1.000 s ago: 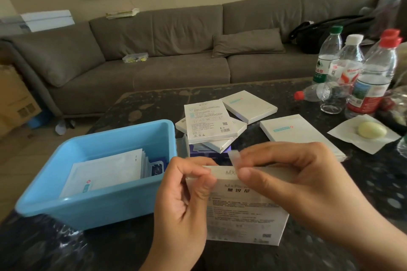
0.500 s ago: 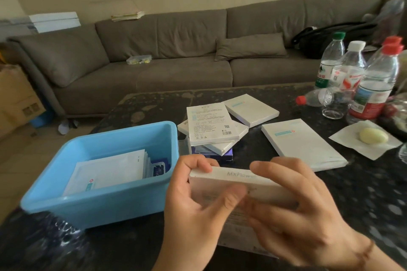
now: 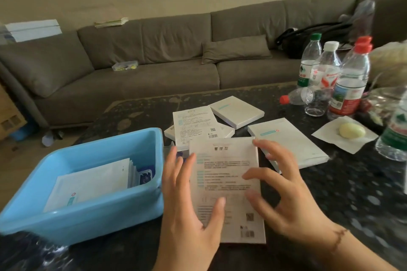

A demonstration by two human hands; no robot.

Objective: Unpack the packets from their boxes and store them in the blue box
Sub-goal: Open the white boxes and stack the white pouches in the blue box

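Note:
A flat white box (image 3: 222, 167) with its printed side up is in front of me, just right of the blue box (image 3: 88, 218). My left hand (image 3: 187, 215) grips its left edge, thumb across the lower face. My right hand (image 3: 293, 200) holds the right edge with fingers spread, thumb on the print. White packets (image 3: 92, 182) stand inside the blue box, with a dark blue one at their right end. Behind lie more white boxes: a small stack (image 3: 193, 125), a single one (image 3: 236, 111) and a larger flat one (image 3: 288, 145).
Several plastic bottles (image 3: 350, 86) stand at the table's right, one lying on its side. A yellow oval object on a white napkin (image 3: 351, 131) sits near them. A grey sofa (image 3: 154, 77) runs behind the dark speckled table (image 3: 341, 193).
The white box was upright on its edge between my hands; it has turned so its printed face now points up. My hands shifted from its top edge to its sides.

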